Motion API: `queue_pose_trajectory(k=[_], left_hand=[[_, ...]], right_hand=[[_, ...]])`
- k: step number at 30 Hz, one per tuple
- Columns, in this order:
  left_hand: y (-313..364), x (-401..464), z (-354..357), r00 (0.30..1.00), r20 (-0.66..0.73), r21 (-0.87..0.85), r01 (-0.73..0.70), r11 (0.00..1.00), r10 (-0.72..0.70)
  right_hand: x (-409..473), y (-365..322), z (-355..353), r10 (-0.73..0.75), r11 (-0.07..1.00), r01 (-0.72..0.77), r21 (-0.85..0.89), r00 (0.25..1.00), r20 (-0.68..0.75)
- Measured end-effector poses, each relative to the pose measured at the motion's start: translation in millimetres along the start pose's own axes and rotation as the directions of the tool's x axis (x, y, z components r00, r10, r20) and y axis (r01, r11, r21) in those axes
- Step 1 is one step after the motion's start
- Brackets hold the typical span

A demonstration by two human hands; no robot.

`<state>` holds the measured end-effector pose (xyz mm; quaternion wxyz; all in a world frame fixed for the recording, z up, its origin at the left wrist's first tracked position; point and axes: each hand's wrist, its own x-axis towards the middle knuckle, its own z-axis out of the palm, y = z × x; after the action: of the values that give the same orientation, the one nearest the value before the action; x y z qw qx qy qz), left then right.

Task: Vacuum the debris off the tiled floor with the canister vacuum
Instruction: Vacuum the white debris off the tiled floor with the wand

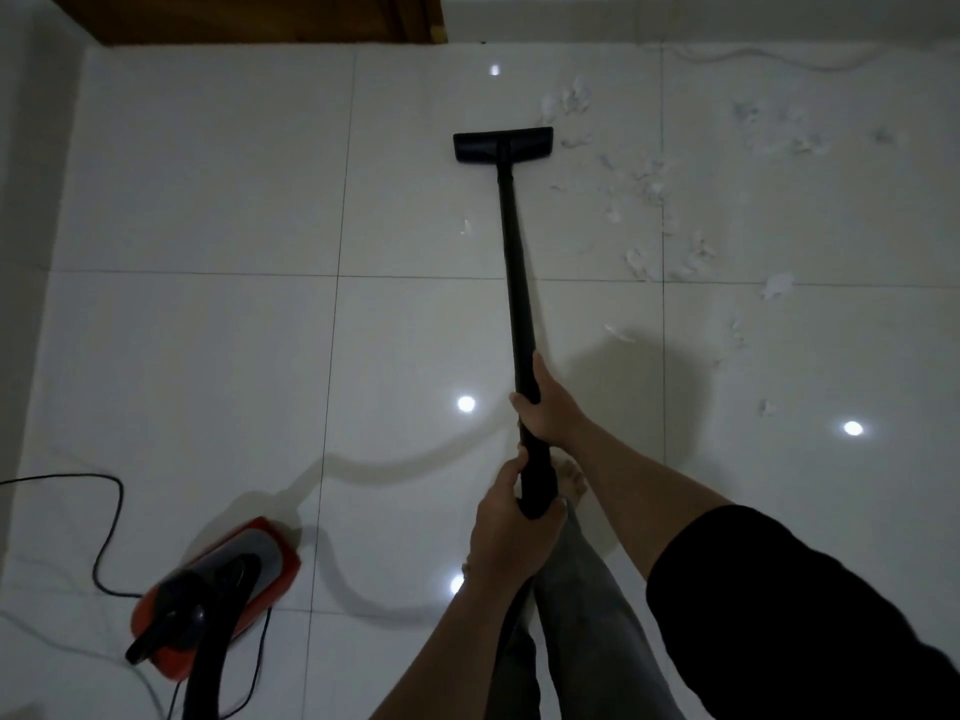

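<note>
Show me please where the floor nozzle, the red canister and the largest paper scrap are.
floor nozzle (pixel 503 143), head view, middle of the black head.
red canister (pixel 228 584), head view, top of its body.
largest paper scrap (pixel 777 285), head view, centre of the white piece.

Bare tiles (pixel 208 200) left of wand (pixel 514 262)

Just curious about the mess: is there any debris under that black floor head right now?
The floor head lies flat on the tile, so whatever is beneath it is hidden. White scraps show just right of it. Both hands, left and right, grip the wand.
</note>
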<state>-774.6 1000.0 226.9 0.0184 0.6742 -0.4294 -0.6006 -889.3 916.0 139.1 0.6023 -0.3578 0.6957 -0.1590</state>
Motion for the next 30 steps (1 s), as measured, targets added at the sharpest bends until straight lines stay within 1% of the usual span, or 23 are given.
queue_pose_trajectory(k=[6,8,11,17,26,30], left_hand=[[35,23,2,0.999,-0.029,0.011,-0.025,1.0,0.025],[44,30,1,1.0,-0.018,0.024,-0.011,1.0,0.012],[52,42,-1,0.998,-0.061,0.068,0.016,0.998,-0.012],[70,61,-9,0.999,-0.048,0.034,-0.018,0.999,0.02],[105,95,-35,0.999,-0.007,0.041,0.033,0.999,-0.033],[117,112,-50,0.999,0.0,0.052,0.032,0.998,-0.032]], right_hand=[[27,-15,-28,-0.006,1.0,0.005,0.017,1.0,0.018],[33,-21,-35,-0.002,0.999,0.001,0.037,1.0,0.027],[42,-28,-41,-0.004,0.998,0.003,0.057,1.0,0.02],[62,-44,-50,0.01,0.997,-0.012,0.073,1.0,0.024],[95,-81,-65,-0.003,0.998,0.004,0.063,1.0,-0.009],[111,-98,-69,-0.003,0.998,0.004,0.06,1.0,-0.024]])
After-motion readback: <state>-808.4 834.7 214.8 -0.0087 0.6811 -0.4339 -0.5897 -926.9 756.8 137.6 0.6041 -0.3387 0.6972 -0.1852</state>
